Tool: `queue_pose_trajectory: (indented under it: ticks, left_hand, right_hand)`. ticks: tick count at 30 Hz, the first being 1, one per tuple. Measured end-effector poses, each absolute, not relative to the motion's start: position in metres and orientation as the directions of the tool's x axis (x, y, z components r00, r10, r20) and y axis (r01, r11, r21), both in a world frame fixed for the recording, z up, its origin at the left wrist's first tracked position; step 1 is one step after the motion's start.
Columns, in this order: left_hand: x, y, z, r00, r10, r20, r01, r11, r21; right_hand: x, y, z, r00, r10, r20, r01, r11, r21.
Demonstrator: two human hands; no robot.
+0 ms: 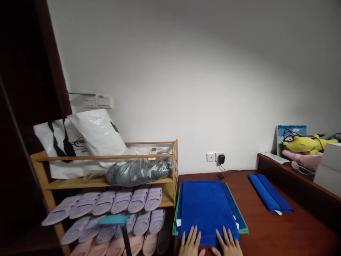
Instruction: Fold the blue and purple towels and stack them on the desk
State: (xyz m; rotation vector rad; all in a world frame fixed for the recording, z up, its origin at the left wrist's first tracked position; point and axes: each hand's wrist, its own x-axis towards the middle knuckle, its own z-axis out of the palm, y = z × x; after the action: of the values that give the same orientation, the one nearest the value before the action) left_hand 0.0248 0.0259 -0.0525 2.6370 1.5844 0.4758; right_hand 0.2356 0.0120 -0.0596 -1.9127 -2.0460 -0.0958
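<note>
A blue towel [205,209] lies flat on top of a small stack, its long sides running away from me. Under it, wider green-edged cloths [241,224] stick out at both sides, with small white tags showing. My left hand [190,243] rests on the near left corner of the blue towel, fingers spread. On the near right corner lies my right hand [227,243], also flat with fingers apart. Neither hand grips anything. The lower parts of both hands are cut off by the frame's bottom edge.
Two rolled or folded blue towels [270,193] lie on the reddish-brown table [298,234] to the right. A wooden shoe rack [174,170] with slippers [153,197] and bags stands left. A blue-headed tool [114,219] leans before it. A raised ledge holds a yellow plush toy [303,144].
</note>
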Motion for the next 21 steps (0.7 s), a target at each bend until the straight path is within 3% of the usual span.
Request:
queue_pose_trajectory:
  ticks: [5,9,16,21]
  left_hand:
    - [0.022,0.054,-0.008,0.423,0.901,0.092,0.845,-0.429,0.320]
    - [0.021,0.075,0.003,0.429,0.903,0.024,0.834,-0.406,0.373]
    - [0.023,0.083,-0.020,0.405,0.891,0.203,0.852,-0.449,0.271]
    - [0.026,0.082,-0.019,0.414,0.885,0.215,0.859,-0.458,0.231]
  right_hand:
    - [0.238,0.049,-0.020,-0.053,0.989,0.136,0.958,0.089,-0.272]
    - [0.238,0.076,-0.015,-0.023,0.999,0.046,0.940,0.037,-0.338]
    - [0.242,0.093,-0.022,-0.020,0.999,0.044,0.933,0.034,-0.357]
    - [0.248,0.091,-0.019,-0.057,0.998,0.021,0.924,0.060,-0.378]
